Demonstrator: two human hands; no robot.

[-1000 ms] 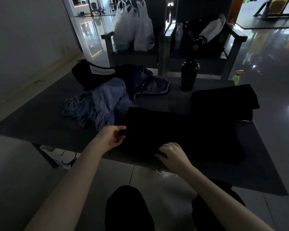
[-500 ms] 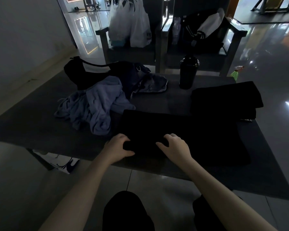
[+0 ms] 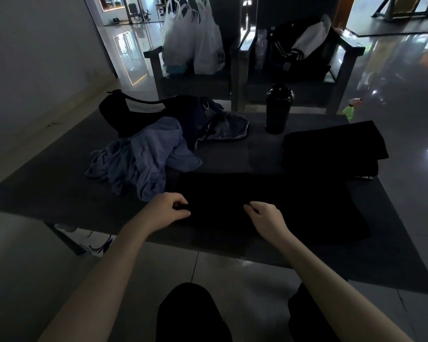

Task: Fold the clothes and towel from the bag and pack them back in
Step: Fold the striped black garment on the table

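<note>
Two hands pinch the black garment (image 3: 294, 201), which lies flat at lower centre of the counter (image 3: 47, 193). The left hand (image 3: 168, 208) and right hand (image 3: 265, 215) have fingers curled on its near edge. An uneven pull could skew the fold, and lifting might drag the crumpled blue cloth (image 3: 146, 156) just beside its upper-left corner.

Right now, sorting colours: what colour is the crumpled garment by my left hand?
Blue-grey crumpled garment; head view.

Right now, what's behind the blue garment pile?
Behind the blue garment pile: a black bag and dark navy fabric, partly hidden by it. The bag's inside isn't visible.
</note>
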